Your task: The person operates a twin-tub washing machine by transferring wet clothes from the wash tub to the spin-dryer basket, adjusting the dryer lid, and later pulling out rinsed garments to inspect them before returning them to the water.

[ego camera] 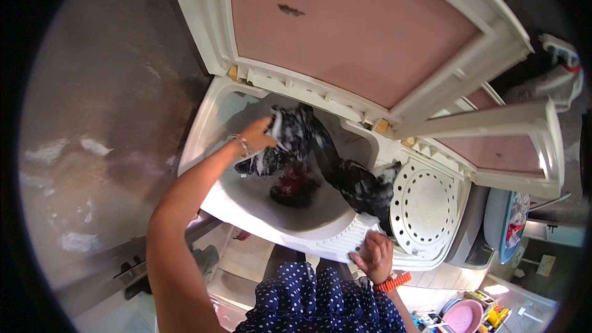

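Before me is a white twin-tub washing machine (286, 240) with its large lid (351, 27) raised. My left hand (259, 136) grips a dark, suds-covered garment (293, 134) over the wash tub. Dark wet cloth (360, 182) stretches from there across the divider to the spin side, beside a round white perforated lid (424, 206). Near the front edge, my right hand (375, 254) has curled fingers by the lower end of that cloth; whether it grips anything is unclear. Lower in the tub lies a dark and red wet garment (293, 189).
A smaller raised lid (499, 148) stands above the spin side. To the right is a blue basin (502, 226) holding clothes. A pink basin (462, 317) sits among small items at the lower right. A stained wall (115, 101) rises at the left.
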A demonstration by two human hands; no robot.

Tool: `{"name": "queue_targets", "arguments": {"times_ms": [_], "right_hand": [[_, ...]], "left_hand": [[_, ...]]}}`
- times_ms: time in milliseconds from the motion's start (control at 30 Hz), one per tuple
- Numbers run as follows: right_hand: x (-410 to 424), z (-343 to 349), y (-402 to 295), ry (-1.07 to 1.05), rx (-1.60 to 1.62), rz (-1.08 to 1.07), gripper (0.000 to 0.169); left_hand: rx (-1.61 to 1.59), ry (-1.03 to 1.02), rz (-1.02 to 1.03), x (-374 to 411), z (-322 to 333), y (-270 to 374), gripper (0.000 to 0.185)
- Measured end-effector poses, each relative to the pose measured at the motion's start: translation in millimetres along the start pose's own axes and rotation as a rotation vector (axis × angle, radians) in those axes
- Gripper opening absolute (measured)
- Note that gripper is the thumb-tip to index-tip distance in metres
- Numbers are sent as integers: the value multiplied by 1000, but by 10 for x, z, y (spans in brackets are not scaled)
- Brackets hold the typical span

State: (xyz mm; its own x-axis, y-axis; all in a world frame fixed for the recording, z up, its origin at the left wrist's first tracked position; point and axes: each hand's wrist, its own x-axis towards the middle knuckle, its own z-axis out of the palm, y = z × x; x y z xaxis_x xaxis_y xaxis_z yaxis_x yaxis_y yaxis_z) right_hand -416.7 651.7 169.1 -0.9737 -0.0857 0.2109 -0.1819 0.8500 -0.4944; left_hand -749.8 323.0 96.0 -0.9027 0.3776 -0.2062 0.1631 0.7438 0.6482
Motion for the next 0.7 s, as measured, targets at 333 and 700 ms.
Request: {"name": "queue_targets", "arguments": {"times_ms": [333,700], "right_hand": [[-341,-357,48,149,620,735,39],[195,-1541,129,346,306,330,23]], "left_hand": [[-455,221,70,-742,-1327,1360,42],[-501,78,206,-1098,-852,2214,54]]}}
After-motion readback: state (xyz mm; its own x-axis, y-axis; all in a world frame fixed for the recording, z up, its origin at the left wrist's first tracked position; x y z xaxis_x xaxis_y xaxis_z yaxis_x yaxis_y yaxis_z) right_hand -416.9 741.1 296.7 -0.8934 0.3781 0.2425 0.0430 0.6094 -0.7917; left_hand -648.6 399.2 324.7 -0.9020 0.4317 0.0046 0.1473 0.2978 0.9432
